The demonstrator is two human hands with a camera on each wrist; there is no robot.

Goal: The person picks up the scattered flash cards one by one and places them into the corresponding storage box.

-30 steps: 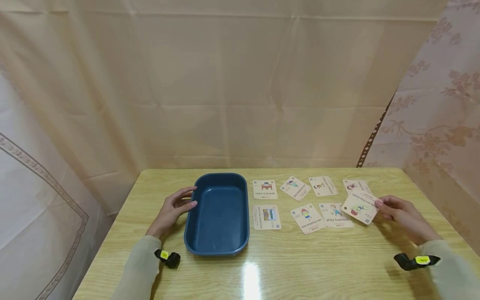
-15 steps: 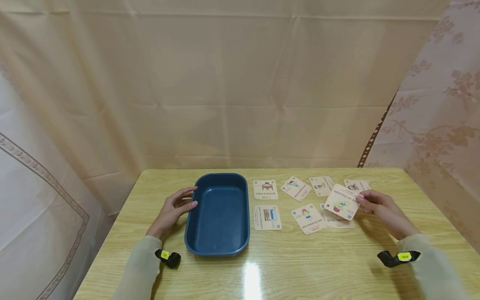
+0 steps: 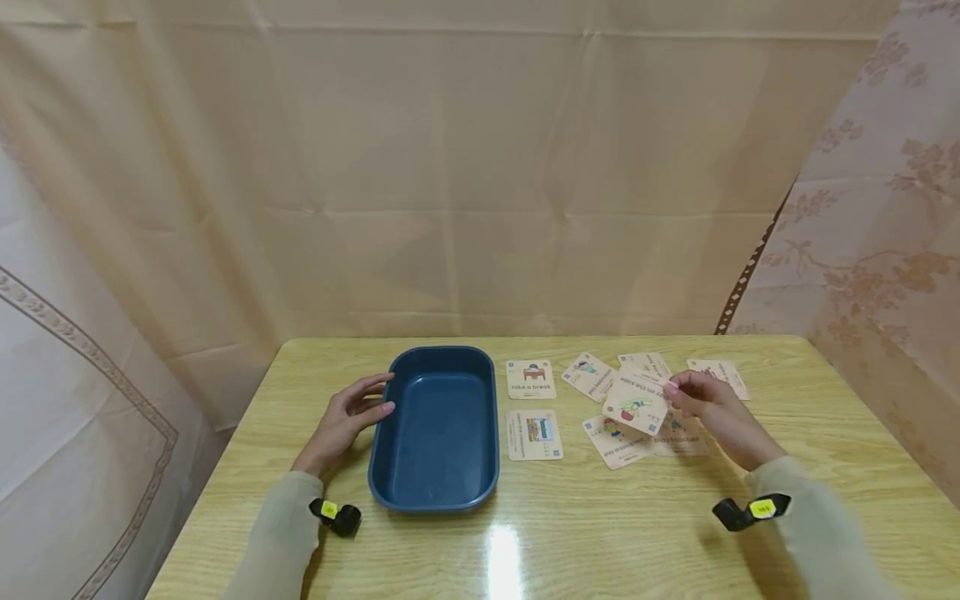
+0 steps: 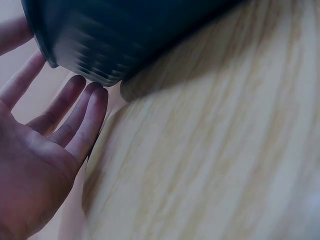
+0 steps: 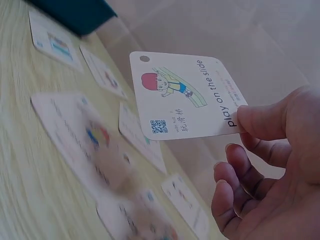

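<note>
We pinch a square "play on the slide" picture card point(image 5: 186, 97) in our right hand point(image 3: 708, 406), lifted above the wooden table point(image 3: 600, 533). Our relaxed left hand point(image 3: 347, 417) touches the empty dark-blue plastic tray point(image 3: 442, 496); seven cards remain flat.

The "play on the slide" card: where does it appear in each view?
Head: the "play on the slide" card is right of centre, pinched by the right hand above the cards on the table.
Left wrist: not in it.
Right wrist: upper centre, held at its right edge.
Shared landmark: the blue tray, top left in the right wrist view.
</note>
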